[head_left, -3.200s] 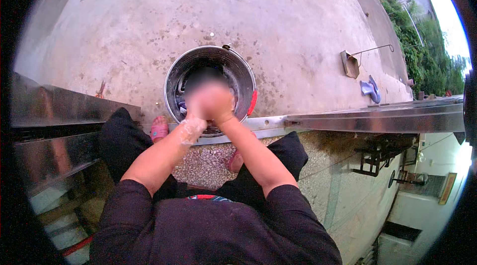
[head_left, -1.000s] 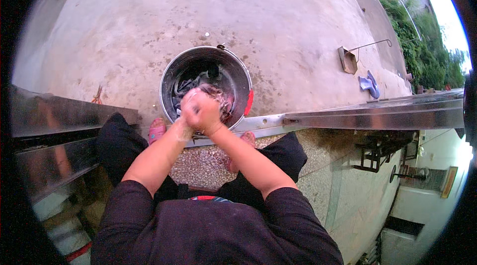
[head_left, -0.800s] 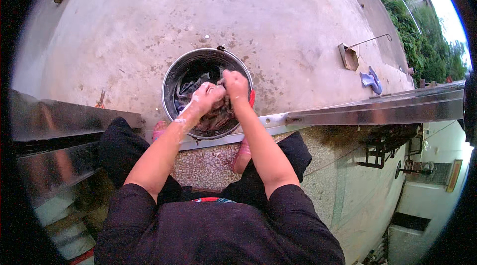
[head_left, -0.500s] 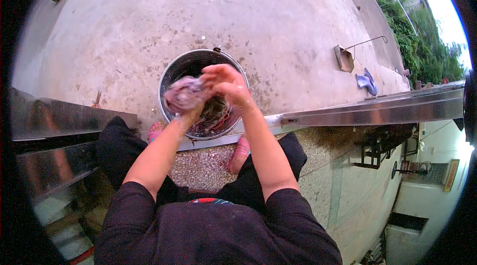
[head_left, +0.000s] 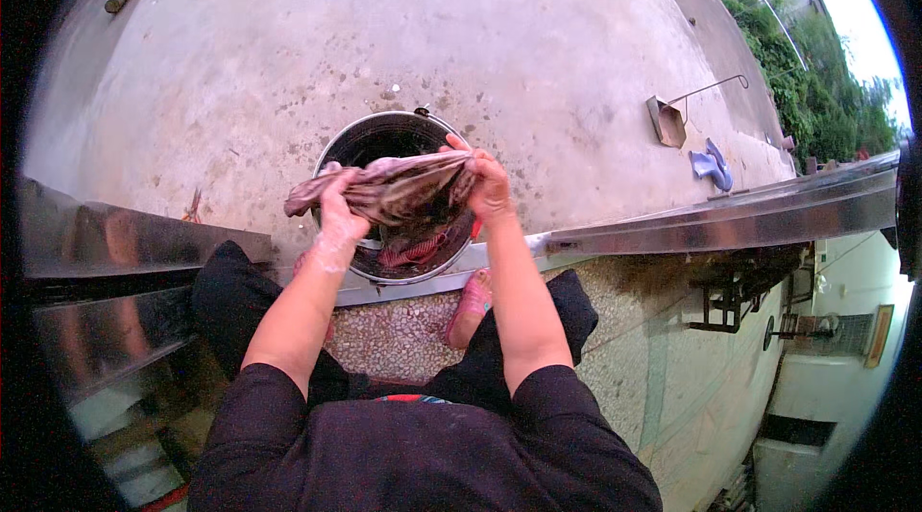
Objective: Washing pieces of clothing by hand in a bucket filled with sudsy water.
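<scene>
A wet, pinkish-brown cloth (head_left: 403,187) is stretched sideways between my hands over a round metal bucket (head_left: 328,155). My left hand (head_left: 340,214) grips it near its left end, which hangs past the bucket's rim; suds cling to that wrist. At the other end my right hand (head_left: 488,187) is closed on a gathered corner. Below the cloth, a red striped cloth (head_left: 419,249) lies in the bucket among darker contents that I cannot make out. Part of the bucket's inside is hidden by the cloth.
The bucket stands by a pale door sill (head_left: 360,295) between two shiny metal door panels (head_left: 749,212). A long-handled dustpan (head_left: 667,122) and a blue-purple cloth-like thing (head_left: 711,166) lie to the right on wet-spotted concrete. My feet in pink sandals (head_left: 471,305) flank the bucket.
The cloth was bunched in my left hand, with my right hand spread beside it. Now my right hand has taken its other end and the cloth is drawn out between both hands.
</scene>
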### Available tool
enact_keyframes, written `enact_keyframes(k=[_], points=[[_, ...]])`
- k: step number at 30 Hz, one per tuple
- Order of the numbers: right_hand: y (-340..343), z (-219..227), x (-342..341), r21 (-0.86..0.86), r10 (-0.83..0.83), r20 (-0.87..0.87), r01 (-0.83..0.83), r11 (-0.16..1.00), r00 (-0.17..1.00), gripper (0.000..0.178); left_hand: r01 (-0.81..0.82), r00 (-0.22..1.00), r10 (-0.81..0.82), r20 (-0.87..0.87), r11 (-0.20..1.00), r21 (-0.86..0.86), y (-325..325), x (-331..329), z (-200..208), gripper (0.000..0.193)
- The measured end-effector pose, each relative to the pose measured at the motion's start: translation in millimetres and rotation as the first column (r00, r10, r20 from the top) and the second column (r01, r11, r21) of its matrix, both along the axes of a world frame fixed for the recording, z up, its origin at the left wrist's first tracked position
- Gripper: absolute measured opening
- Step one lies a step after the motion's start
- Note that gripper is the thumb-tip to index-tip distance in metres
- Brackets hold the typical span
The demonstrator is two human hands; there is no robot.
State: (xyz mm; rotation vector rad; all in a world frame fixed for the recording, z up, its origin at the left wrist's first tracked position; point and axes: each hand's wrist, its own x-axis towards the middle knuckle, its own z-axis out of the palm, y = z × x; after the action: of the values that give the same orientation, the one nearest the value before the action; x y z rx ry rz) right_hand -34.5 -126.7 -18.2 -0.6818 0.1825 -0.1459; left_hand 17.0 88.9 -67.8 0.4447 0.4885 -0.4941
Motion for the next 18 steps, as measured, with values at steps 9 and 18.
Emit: enact_keyframes(k=[9, 18], points=[[127.4, -33.7, -26.3, -0.956, -0.049, 0.236, 0.223, -0.193, 0.971, 0.015, -0.051, 0.985, 0.111, -0.133, 0.921, 0.387, -47.7, -49.5, -14.9, 0.019], [163.5, -15.5, -34.5, -0.962, -0.119, 0.224, 0.239, 0.134, 0.967, 0.015, 0.134, 0.827, -0.331, 0.454, 0.902, 0.411, -7.3, -41.0, -103.3, 0.015]])
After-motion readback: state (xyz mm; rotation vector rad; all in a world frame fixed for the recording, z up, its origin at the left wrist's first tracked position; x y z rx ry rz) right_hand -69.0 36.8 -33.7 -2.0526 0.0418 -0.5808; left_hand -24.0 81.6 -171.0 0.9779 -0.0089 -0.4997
